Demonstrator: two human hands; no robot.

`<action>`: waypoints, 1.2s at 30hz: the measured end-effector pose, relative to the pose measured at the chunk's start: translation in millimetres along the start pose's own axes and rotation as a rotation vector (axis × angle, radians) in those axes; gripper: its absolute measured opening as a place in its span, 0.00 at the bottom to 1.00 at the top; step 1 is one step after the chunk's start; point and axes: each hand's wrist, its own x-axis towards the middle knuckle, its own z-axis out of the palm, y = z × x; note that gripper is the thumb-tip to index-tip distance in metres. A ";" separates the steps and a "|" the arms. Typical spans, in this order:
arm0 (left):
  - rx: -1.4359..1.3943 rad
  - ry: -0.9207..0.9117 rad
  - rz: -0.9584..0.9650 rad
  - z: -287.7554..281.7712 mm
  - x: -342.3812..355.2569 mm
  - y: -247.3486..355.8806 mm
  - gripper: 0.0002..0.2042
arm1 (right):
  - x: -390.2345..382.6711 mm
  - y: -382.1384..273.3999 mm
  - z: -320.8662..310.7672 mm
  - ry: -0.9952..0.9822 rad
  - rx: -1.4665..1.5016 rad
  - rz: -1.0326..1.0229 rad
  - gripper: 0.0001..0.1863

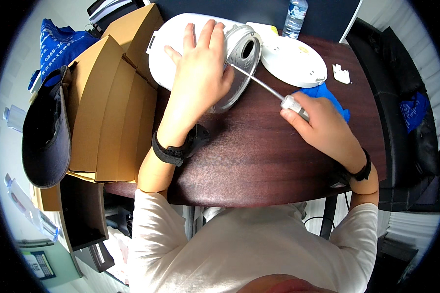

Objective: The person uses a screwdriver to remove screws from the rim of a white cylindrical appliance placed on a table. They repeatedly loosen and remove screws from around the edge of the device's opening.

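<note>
Screwdriver (pixel 265 88) at a white machine (pixel 164 49) on the brown surface (pixel 249 161).
The right hand (pixel 325 122) has its grip closed around the handle (pixel 292 103); the left hand (pixel 200 73) lies spread on the machine.

On the table (pixel 259 161) we log the appliance (pixel 173 35) at the far side, under our left hand (pixel 203 71); to its right, the lid (pixel 293 61), with a bottle (pixel 296 19) behind and a fragment (pixel 341 74) just right. A cloth (pixel 333 97) lies before the lid, just beyond our right hand (pixel 322 122). Left of the appliance we place a box (pixel 110 112), a cap (pixel 46 132) at its left; right of the table, a sofa (pixel 401 97)
</note>
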 end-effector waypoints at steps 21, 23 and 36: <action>-0.016 0.011 0.053 -1.6 -2.8 9.1 0.36 | -9.8 23.8 11.6 -0.379 1.078 0.355 0.19; -0.010 0.011 0.054 -1.8 -2.7 9.1 0.36 | -10.6 22.4 12.2 -0.376 1.141 0.373 0.20; -0.006 0.005 0.049 -1.8 -1.9 10.7 0.36 | -11.3 12.6 14.1 -0.455 1.264 0.371 0.25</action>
